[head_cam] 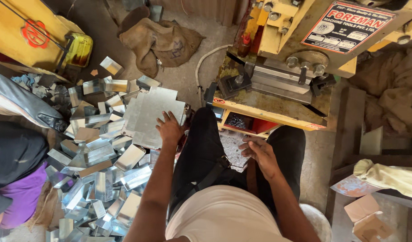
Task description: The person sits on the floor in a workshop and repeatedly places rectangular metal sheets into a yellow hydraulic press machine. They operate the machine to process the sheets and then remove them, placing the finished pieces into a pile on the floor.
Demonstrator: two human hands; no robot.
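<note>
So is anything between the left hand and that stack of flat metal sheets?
Nothing visible: the left hand already rests flat on the stack of flat metal sheets. The right hand sits apart, between the knees.

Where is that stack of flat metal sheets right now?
In the head view, the stack of flat metal sheets lies on the person's left, under the left hand, beside the pile of bent metal pieces and left of the yellow press machine.

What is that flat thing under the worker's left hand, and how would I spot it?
Start at the yellow press machine, then look left to the floor heap of shiny bent metal pieces. On its top edge lies a stack of flat metal sheets under the left hand, the only unfolded ones.
</note>
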